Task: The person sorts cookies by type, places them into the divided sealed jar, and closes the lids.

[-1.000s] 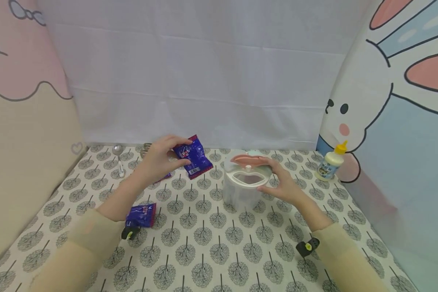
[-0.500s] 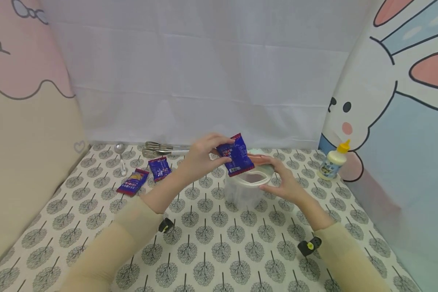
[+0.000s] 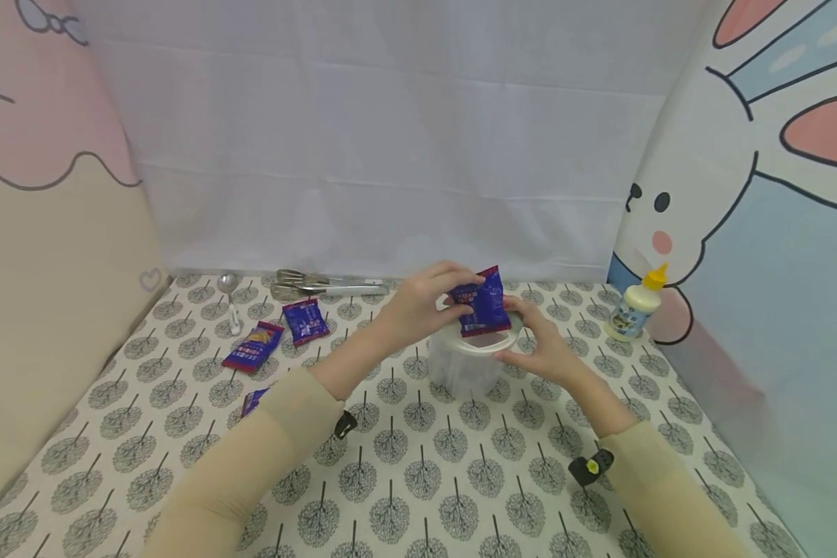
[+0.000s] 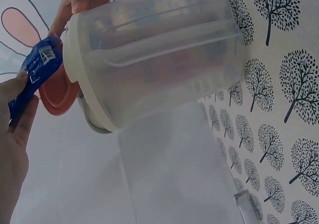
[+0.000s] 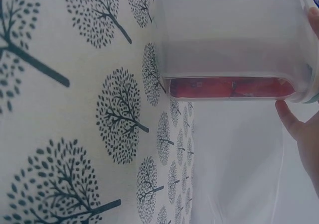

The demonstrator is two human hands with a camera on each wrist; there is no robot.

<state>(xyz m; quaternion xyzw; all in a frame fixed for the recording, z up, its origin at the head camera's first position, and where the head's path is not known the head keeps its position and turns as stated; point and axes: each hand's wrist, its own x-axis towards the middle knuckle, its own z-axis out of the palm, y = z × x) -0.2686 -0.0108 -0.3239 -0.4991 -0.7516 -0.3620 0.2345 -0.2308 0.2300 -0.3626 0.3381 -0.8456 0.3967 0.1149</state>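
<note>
Over canister (image 3: 463, 376), left hand (image 3: 421, 301) pinching packet (image 3: 487, 306), right hand (image 3: 547, 349) gripping its rim (image 3: 476, 350)

Both forearms (image 3: 356, 356) extend forward, left fingers (image 3: 459, 279) pinching, right fingers (image 3: 526, 311) curved.

Blue snack packets (image 3: 487, 304) (image 3: 254, 347) (image 3: 306, 322) (image 3: 254, 400): four visible, one partly behind a sleeve (image 3: 258, 457). Lidded plastic canister (image 3: 463, 372): one; red contents (image 5: 232, 88) not countable. Spoon (image 3: 227, 284): one. Squeeze bottle (image 3: 631, 311): one. Metal utensil heads (image 3: 293, 276) (image 3: 288, 292): two. Left hand (image 3: 418, 305): one. Right hand (image 3: 547, 344): one. Black wrist devices (image 3: 346, 424) (image 3: 590, 468): two.
</note>
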